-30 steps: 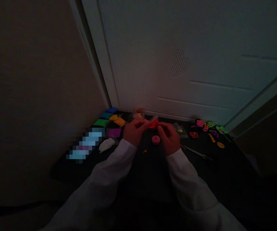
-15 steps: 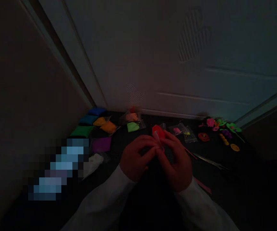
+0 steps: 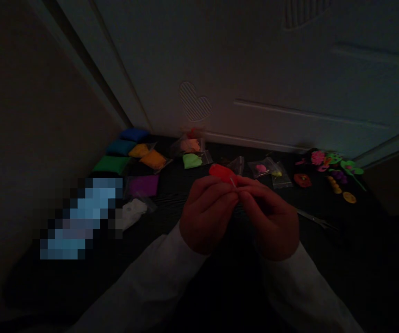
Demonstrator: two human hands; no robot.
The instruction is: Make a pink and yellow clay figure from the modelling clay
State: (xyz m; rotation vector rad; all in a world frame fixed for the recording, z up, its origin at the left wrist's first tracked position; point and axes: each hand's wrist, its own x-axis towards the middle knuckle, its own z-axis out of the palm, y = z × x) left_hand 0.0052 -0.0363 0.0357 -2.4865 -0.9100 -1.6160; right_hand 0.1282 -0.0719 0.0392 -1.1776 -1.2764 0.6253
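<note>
In dim light, a small plastic bag of red modelling clay (image 3: 222, 173) is held up in the middle, above the dark surface. My left hand (image 3: 206, 215) is closed at the lower left of it, and my right hand (image 3: 273, 219) pinches its near right edge. The fingertips of both meet there, by a thin pale strip. Fingers cover the lower part of the bag. Beyond it lie a clear zip bag (image 3: 236, 165) and a bag with a pink lump (image 3: 260, 168). Scissors (image 3: 315, 218) rest to the right of my right hand.
Clay packs in green (image 3: 111, 164), purple (image 3: 144, 186), orange (image 3: 155, 160) and white (image 3: 133, 213) lie on the left. A lit, pixelated panel (image 3: 81, 217) is near them. Shaped clay flowers (image 3: 338, 162) stand back right. A pale door (image 3: 241, 69) closes off the back.
The view has tipped downward, so things sit higher in the picture. The red bag has turned and now leans to the left, and both hands have shifted a little to the right.
</note>
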